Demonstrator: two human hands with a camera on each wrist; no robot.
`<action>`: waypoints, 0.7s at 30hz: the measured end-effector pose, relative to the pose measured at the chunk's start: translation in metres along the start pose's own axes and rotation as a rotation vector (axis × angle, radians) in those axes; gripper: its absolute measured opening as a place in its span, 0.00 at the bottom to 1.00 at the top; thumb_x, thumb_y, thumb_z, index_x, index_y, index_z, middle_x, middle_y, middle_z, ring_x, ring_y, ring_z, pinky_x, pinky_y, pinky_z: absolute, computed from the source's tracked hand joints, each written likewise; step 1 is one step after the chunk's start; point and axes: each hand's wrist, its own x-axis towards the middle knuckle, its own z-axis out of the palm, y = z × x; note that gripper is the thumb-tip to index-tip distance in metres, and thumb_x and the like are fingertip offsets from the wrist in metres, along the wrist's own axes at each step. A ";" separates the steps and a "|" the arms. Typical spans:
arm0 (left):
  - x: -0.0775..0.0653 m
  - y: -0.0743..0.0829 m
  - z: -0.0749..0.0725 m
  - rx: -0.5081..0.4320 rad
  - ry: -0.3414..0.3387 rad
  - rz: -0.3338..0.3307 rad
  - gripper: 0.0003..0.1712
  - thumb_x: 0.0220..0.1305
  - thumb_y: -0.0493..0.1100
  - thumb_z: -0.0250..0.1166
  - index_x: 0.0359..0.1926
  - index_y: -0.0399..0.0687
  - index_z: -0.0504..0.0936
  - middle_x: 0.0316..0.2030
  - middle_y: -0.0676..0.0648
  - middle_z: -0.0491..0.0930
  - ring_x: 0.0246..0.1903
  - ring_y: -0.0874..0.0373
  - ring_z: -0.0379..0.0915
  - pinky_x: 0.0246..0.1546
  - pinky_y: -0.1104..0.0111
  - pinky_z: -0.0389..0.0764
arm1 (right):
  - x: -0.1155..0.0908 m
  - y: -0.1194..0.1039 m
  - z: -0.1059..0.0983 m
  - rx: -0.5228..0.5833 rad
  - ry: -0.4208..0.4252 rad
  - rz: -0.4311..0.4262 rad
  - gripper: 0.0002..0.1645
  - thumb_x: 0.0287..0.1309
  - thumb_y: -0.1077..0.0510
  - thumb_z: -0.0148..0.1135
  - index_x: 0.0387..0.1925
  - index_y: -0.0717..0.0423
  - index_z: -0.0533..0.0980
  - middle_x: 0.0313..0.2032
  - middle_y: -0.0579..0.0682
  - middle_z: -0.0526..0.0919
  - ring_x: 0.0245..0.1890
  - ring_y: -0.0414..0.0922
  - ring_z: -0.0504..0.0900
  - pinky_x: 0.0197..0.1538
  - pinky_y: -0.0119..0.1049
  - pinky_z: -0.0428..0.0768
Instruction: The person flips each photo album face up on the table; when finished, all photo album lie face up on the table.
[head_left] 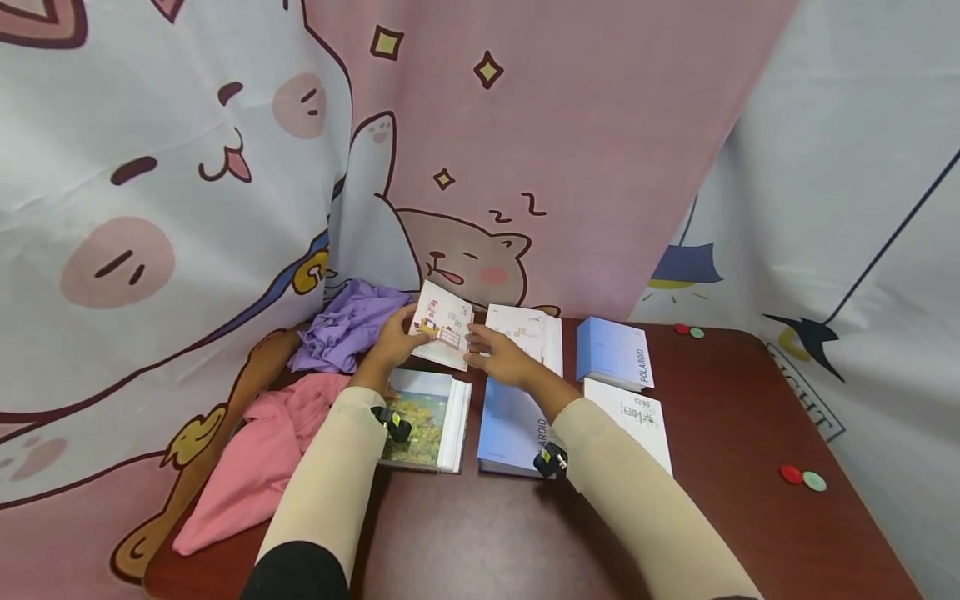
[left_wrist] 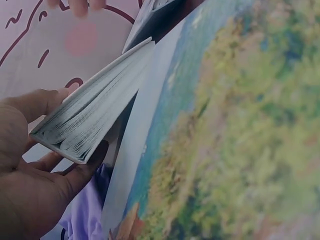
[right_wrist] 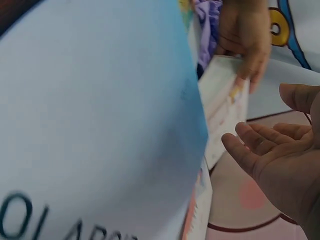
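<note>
My left hand (head_left: 392, 343) grips a thick white photo album (head_left: 444, 315) by its left side, with the thumb across the printed cover. In the left wrist view the album's page edges (left_wrist: 97, 107) face the camera, and fingers support it from below. Beside the album's right edge is my right hand (head_left: 504, 358). The right wrist view shows that right hand (right_wrist: 280, 150) with fingers spread and loosely bent, nothing in its palm. Below the held album lies a landscape-covered album (head_left: 416, 417). To its right are a similar white album (head_left: 517, 325) and a blue POLAROID album (head_left: 510, 425).
A second blue POLAROID album (head_left: 611, 350) and a white one with dark lettering (head_left: 637, 421) lie farther right. Purple cloth (head_left: 348, 325) and pink cloth (head_left: 270, 450) are heaped at the left. Red and green discs (head_left: 813, 481) sit on the table's right side. Printed curtains border the table.
</note>
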 end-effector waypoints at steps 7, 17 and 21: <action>0.001 -0.005 -0.009 0.073 -0.005 -0.096 0.47 0.70 0.33 0.70 0.85 0.42 0.61 0.82 0.33 0.63 0.80 0.39 0.61 0.85 0.50 0.58 | -0.022 0.005 -0.020 0.001 0.062 -0.012 0.38 0.83 0.56 0.57 0.85 0.59 0.59 0.82 0.63 0.66 0.82 0.63 0.67 0.80 0.59 0.71; 0.002 -0.013 -0.013 0.191 -0.025 -0.129 0.41 0.72 0.30 0.66 0.82 0.30 0.63 0.76 0.26 0.69 0.75 0.33 0.69 0.79 0.47 0.69 | -0.066 0.010 -0.042 0.087 0.194 -0.117 0.30 0.81 0.60 0.60 0.79 0.59 0.70 0.75 0.62 0.77 0.77 0.62 0.75 0.76 0.62 0.75; -0.001 -0.012 -0.012 0.356 -0.025 -0.050 0.38 0.72 0.37 0.67 0.78 0.27 0.68 0.77 0.26 0.68 0.78 0.31 0.65 0.81 0.46 0.66 | -0.080 0.019 -0.050 0.084 0.220 -0.118 0.30 0.81 0.60 0.60 0.78 0.62 0.70 0.75 0.62 0.76 0.77 0.62 0.75 0.75 0.58 0.77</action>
